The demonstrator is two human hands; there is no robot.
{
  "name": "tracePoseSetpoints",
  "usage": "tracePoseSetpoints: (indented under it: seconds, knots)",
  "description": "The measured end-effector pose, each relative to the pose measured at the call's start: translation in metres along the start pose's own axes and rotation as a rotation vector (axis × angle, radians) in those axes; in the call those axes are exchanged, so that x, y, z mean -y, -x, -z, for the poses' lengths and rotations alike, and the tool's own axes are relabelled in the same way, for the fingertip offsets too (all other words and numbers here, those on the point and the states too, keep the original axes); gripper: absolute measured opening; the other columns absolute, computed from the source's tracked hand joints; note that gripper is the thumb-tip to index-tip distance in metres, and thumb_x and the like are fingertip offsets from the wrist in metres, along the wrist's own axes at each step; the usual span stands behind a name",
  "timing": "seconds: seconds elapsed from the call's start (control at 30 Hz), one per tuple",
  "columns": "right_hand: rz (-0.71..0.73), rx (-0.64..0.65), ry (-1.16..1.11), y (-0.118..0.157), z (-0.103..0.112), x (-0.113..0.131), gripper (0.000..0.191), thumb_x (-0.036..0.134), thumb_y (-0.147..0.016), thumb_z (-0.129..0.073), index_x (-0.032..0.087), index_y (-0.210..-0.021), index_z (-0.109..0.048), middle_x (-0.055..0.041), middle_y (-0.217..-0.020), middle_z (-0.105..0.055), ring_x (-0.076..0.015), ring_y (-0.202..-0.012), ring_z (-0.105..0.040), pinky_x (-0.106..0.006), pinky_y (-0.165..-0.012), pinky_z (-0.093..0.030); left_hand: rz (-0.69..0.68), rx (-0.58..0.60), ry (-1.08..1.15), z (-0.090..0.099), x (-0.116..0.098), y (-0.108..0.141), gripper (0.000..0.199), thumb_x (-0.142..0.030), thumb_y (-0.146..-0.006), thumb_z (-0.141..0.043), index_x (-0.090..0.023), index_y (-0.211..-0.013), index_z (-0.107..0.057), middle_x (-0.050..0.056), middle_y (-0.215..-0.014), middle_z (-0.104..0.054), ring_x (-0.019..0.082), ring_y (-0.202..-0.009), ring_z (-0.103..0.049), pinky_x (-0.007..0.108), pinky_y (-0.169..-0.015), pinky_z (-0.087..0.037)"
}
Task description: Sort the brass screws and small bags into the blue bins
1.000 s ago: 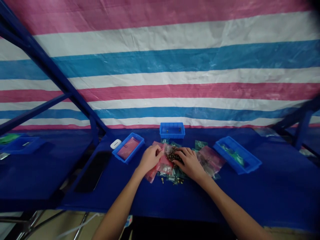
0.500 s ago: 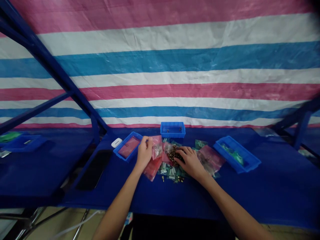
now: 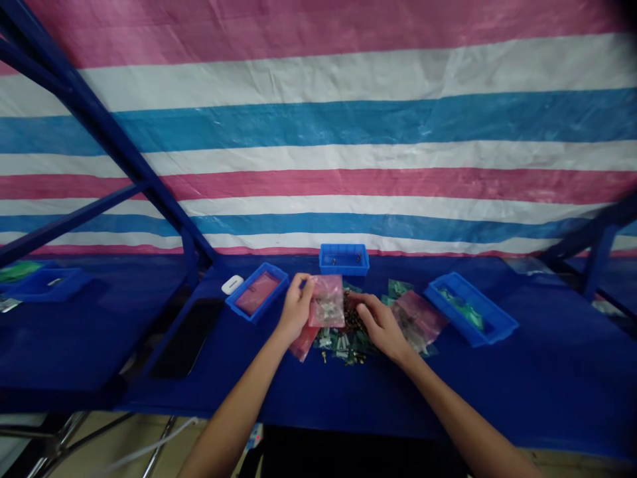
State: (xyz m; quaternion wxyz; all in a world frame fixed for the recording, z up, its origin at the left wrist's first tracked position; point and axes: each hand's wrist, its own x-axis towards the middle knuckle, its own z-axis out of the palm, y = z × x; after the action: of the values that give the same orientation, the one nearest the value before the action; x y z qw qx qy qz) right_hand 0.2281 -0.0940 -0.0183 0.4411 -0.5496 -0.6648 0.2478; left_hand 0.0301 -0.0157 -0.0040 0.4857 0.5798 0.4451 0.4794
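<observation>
My left hand (image 3: 297,307) is closed on the left edge of a pink translucent plastic bag (image 3: 327,302), with small metallic pieces showing inside. To its right, my right hand (image 3: 382,326) rests at a pile of small brass-coloured metal parts (image 3: 352,320). Its fingers are bent at the pile, and their tips are partly hidden, so I cannot make out what is between them. Under the pile lie green bags with silvery pieces (image 3: 342,342). Another pink bag (image 3: 304,342) lies below the left hand, and one more pink bag (image 3: 419,317) is right of the right hand.
A blue bin (image 3: 269,271) with pink bags stands left, a small blue bin (image 3: 344,269) at the back, and a blue bin (image 3: 497,326) with green bags at right. A black phone (image 3: 186,340) and a white case (image 3: 232,285) lie left. A striped sheet (image 3: 378,153) hangs behind.
My left hand has moved slightly right with the pink bag, which now covers part of the brass pile. My right hand has drawn its fingers in closer together over the parts.
</observation>
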Motion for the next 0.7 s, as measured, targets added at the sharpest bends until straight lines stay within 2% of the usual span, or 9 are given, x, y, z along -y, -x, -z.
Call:
tracePoseSetpoints:
  seconds: [0.1, 0.17, 0.27, 0.37, 0.43, 0.53, 0.6, 0.7]
  knots:
    - [-0.106, 0.104, -0.088, 0.002, -0.004, 0.006, 0.029, 0.046, -0.092, -0.054, 0.019, -0.099, -0.064, -0.0022, -0.082, -0.064, -0.0167, -0.071, -0.057, -0.027, -0.063, -0.044, 0.004, 0.125, -0.021, -0.012, 0.001, 0.011, 0.03, -0.05, -0.092, -0.053, -0.021, -0.099, -0.055, -0.004, -0.069, -0.049, 0.011, -0.059, -0.045, 0.019, -0.055, -0.037]
    - [-0.143, 0.131, -0.149, 0.002, -0.005, 0.008, 0.028, 0.047, -0.09, -0.056, 0.019, -0.089, -0.062, 0.0008, -0.072, -0.059, -0.0143, -0.063, -0.052, -0.025, -0.057, -0.039, 0.009, 0.192, 0.004, -0.016, 0.001, 0.014, 0.029, -0.048, -0.091, -0.056, -0.021, -0.101, -0.054, -0.005, -0.069, -0.051, 0.011, -0.06, -0.048, 0.019, -0.056, -0.037]
    - [-0.163, 0.062, -0.246, 0.001, -0.003, 0.009, 0.024, 0.044, -0.09, -0.058, 0.02, -0.09, -0.057, 0.0027, -0.071, -0.056, -0.013, -0.062, -0.05, -0.025, -0.058, -0.039, -0.006, 0.297, 0.1, -0.016, -0.001, 0.014, 0.035, -0.044, -0.086, -0.065, -0.02, -0.109, -0.054, -0.001, -0.083, -0.062, 0.014, -0.072, -0.059, 0.021, -0.064, -0.044]
    - [-0.134, -0.035, -0.257, -0.001, 0.002, 0.009, 0.021, 0.041, -0.089, -0.06, 0.021, -0.093, -0.056, 0.0015, -0.077, -0.057, -0.0142, -0.068, -0.053, -0.026, -0.063, -0.041, -0.079, 0.38, 0.118, -0.012, -0.004, 0.01, 0.039, -0.04, -0.078, -0.074, -0.018, -0.108, -0.063, 0.007, -0.106, -0.067, 0.021, -0.098, -0.063, 0.029, -0.084, -0.048]
    - [-0.092, -0.056, -0.234, -0.002, 0.004, 0.009, 0.019, 0.039, -0.089, -0.06, 0.021, -0.095, -0.057, -0.001, -0.085, -0.06, -0.016, -0.075, -0.055, -0.027, -0.07, -0.043, -0.134, 0.387, 0.037, -0.01, -0.005, 0.01, 0.03, -0.038, -0.076, -0.076, -0.016, -0.097, -0.07, 0.008, -0.106, -0.069, 0.023, -0.102, -0.062, 0.032, -0.091, -0.046]
    - [-0.067, -0.016, -0.188, -0.001, 0.005, 0.011, 0.022, 0.041, -0.088, -0.061, 0.021, -0.1, -0.061, -0.0019, -0.087, -0.06, -0.0168, -0.077, -0.054, -0.027, -0.071, -0.042, -0.111, 0.328, -0.039, -0.009, -0.003, 0.011, 0.023, -0.038, -0.078, -0.074, -0.015, -0.083, -0.072, 0.006, -0.085, -0.071, 0.02, -0.083, -0.065, 0.029, -0.078, -0.049]
    - [-0.088, 0.045, -0.185, 0.0, 0.005, 0.012, 0.027, 0.043, -0.086, -0.064, 0.021, -0.102, -0.061, 0.0, -0.081, -0.058, -0.0151, -0.07, -0.051, -0.026, -0.065, -0.04, -0.052, 0.276, -0.015, -0.011, 0.0, 0.013, 0.026, -0.04, -0.078, -0.074, -0.014, -0.082, -0.072, 0.004, -0.076, -0.07, 0.017, -0.07, -0.063, 0.027, -0.067, -0.048]
    - [-0.112, 0.141, -0.184, 0.0, 0.004, 0.014, 0.028, 0.045, -0.084, -0.066, 0.019, -0.093, -0.062, 0.002, -0.074, -0.054, -0.0132, -0.065, -0.046, -0.025, -0.06, -0.036, -0.017, 0.204, 0.049, -0.013, 0.002, 0.015, 0.028, -0.04, -0.079, -0.073, -0.014, -0.086, -0.07, 0.004, -0.079, -0.071, 0.017, -0.069, -0.063, 0.026, -0.065, -0.048]
